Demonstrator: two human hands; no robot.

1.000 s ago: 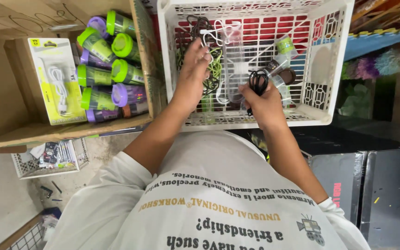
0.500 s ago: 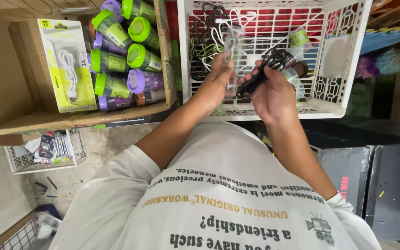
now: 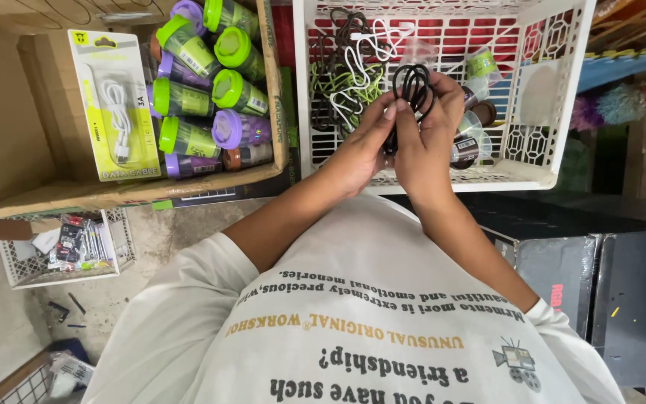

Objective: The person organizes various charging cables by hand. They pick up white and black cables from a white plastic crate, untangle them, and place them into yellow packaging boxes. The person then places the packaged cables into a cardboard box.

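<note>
Over the white crate (image 3: 562,90), left hand (image 3: 360,146) and right hand (image 3: 428,138) meet, fingers pinching a coiled black cable (image 3: 411,82).

Shop stockroom: cardboard box (image 3: 9,127) w/ capped tubes (image 3: 211,97), white crate (image 3: 562,90) of cables.

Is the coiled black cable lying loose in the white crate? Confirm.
No, both hands grip the coiled black cable above the white crate.
</note>
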